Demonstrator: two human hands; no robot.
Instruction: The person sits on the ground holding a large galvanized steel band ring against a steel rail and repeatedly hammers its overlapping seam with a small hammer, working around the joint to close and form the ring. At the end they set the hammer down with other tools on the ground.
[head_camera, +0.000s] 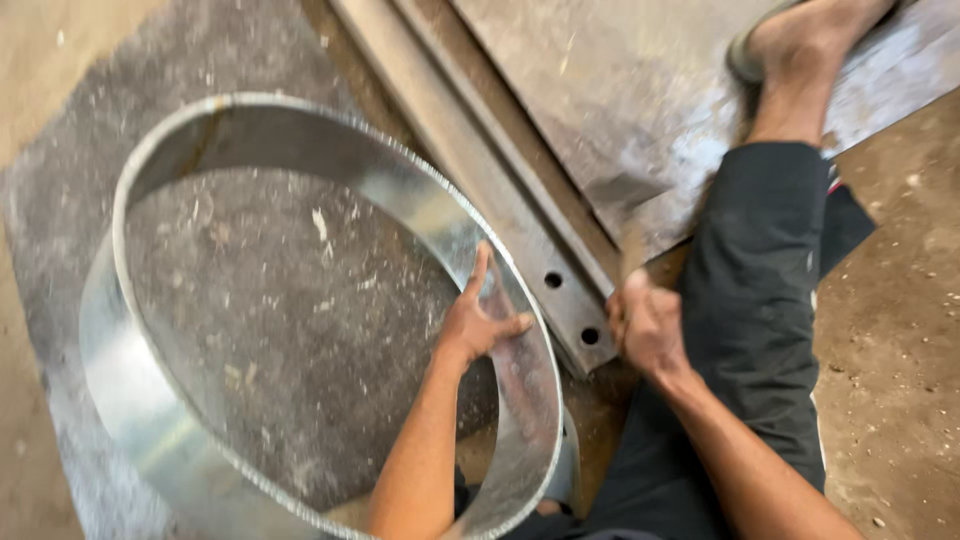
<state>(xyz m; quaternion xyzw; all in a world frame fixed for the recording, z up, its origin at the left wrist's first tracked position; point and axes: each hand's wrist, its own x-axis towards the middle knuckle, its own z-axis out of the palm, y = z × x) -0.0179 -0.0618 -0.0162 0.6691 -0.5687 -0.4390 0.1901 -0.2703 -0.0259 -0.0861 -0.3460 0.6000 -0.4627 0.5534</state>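
Left hand (478, 325) presses inside shiny sheet-metal ring (150, 420); right hand (645, 325) fisted.

Down on the floor (900, 330), the person sits with one dark-trousered leg (760, 300) stretched out. A big ring of shiny sheet metal (150, 420) stands on its edge over a grey, dusty patch. The left hand (478, 322) reaches inside it, fingers spread flat against the inner wall. The right hand (645, 325), blurred, is a closed fist just outside the ring, beside a steel bar (480, 150) with two holes.
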